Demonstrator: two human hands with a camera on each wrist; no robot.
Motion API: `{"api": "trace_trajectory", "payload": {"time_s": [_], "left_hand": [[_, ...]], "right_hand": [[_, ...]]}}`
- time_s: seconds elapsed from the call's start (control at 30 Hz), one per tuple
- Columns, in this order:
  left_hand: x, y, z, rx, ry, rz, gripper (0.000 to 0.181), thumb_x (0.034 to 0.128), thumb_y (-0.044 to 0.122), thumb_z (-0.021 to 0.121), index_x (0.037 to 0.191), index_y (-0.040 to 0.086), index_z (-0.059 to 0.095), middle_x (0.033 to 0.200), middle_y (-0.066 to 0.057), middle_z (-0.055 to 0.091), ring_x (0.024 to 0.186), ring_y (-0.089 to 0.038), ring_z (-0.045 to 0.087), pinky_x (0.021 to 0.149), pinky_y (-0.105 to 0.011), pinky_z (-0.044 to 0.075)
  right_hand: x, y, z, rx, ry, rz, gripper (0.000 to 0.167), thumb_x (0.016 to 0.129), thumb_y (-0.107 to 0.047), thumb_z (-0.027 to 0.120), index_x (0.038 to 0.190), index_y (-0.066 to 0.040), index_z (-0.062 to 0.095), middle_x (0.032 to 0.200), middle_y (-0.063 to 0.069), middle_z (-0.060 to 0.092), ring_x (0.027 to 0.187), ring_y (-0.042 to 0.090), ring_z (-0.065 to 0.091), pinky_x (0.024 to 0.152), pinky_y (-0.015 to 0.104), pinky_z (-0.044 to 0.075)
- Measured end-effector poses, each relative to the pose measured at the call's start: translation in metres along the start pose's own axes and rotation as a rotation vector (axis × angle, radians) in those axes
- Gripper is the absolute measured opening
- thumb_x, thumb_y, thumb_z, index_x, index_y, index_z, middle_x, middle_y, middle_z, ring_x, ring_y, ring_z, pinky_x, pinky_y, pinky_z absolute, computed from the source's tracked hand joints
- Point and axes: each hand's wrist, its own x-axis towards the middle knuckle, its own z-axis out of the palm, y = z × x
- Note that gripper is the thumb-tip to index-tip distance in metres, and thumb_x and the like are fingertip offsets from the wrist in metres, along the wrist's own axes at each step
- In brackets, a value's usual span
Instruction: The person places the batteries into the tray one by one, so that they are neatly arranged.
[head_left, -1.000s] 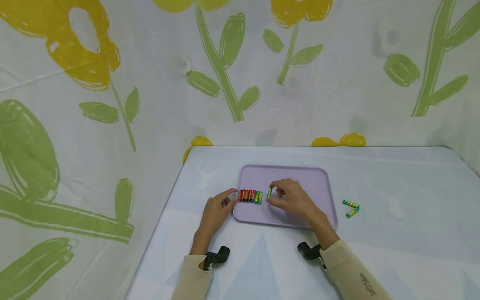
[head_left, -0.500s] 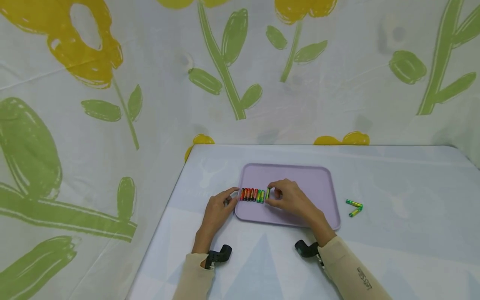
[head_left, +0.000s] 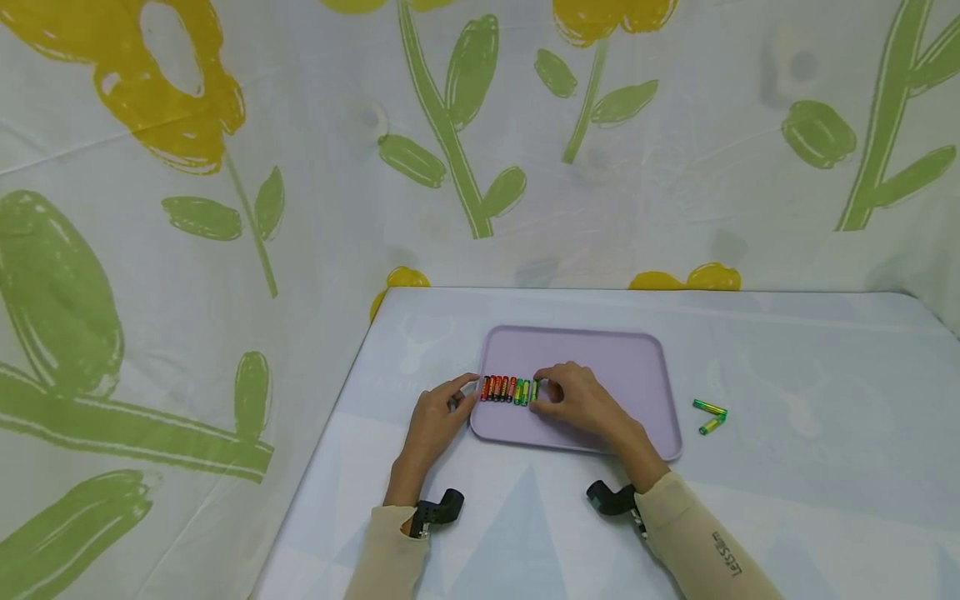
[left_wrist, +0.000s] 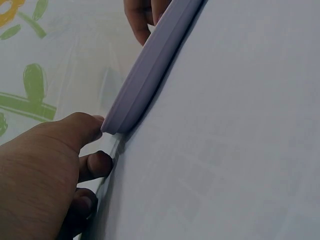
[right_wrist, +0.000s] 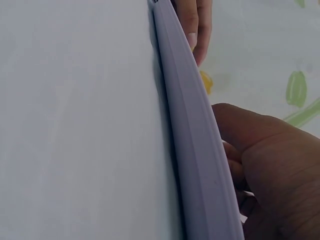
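Observation:
On a pale purple tray [head_left: 626, 358] lies a row of small batteries, set side by side at its left. Red-and-black batteries [head_left: 498, 389] make up the left end, followed by green-and-yellow batteries [head_left: 522, 392]. My right hand [head_left: 585, 404] pinches another green battery [head_left: 535, 390] between thumb and index finger at the row's right end. My left hand [head_left: 435, 421] is at the tray's left edge, thumb and index finger slightly apart by the first red battery. In the left wrist view its thumb [left_wrist: 82, 127] touches the tray rim. The tray wall hides the batteries in both wrist views.
Two more green batteries [head_left: 709, 407] [head_left: 712, 425] lie on the table to the right of the tray, touching or nearly so. A pale patterned cloth covers the table [head_left: 825, 467]. Behind and to the left hangs a flower-printed curtain [head_left: 315, 150].
My right hand has brought the pinched green battery leftward and down, from a gap beside the row to its right end. My left hand has stayed at the tray edge. The view shifted slightly.

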Motion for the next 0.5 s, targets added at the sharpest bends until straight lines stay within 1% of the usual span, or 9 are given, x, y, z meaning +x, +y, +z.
{"api": "trace_trajectory", "payload": {"time_s": [0.1,0.2,0.37,0.5], "left_hand": [[0.0,0.001,0.0,0.002,-0.005,-0.003,0.031,0.0952,0.017,0.07,0.127,0.018,0.07,0.073,0.01,0.06,0.059,-0.007,0.046,0.056,-0.026,0.04],[-0.001,0.001,-0.001,0.001,-0.009,0.0,0.031,0.0955,0.018,0.07,0.127,0.017,0.07,0.073,0.011,0.06,0.059,-0.007,0.046,0.056,-0.026,0.04],[0.0,-0.001,-0.002,-0.008,-0.008,0.003,0.031,0.0962,0.021,0.07,0.127,0.018,0.07,0.072,0.012,0.059,0.059,-0.007,0.047,0.055,-0.026,0.04],[0.001,-0.005,0.0,-0.004,-0.008,-0.012,0.03,0.0968,0.023,0.069,0.127,0.021,0.071,0.072,0.013,0.058,0.059,-0.008,0.047,0.055,-0.026,0.04]], "right_hand": [[-0.001,0.0,0.0,-0.028,-0.005,0.01,0.046,0.083,-0.029,0.084,0.118,-0.003,0.07,0.068,-0.008,0.051,0.07,0.013,0.044,0.071,0.035,0.036],[-0.002,-0.004,-0.003,-0.068,-0.002,0.019,0.049,0.083,-0.032,0.083,0.119,-0.003,0.069,0.069,-0.008,0.051,0.071,0.013,0.045,0.074,0.037,0.036],[-0.01,-0.015,-0.017,-0.105,0.04,0.029,0.043,0.085,-0.029,0.081,0.117,-0.003,0.07,0.071,-0.007,0.051,0.077,0.017,0.046,0.081,0.045,0.037],[-0.021,-0.017,-0.028,-0.134,0.089,0.041,0.038,0.088,-0.027,0.078,0.116,-0.002,0.071,0.069,-0.008,0.049,0.079,0.017,0.046,0.083,0.046,0.037]]}}
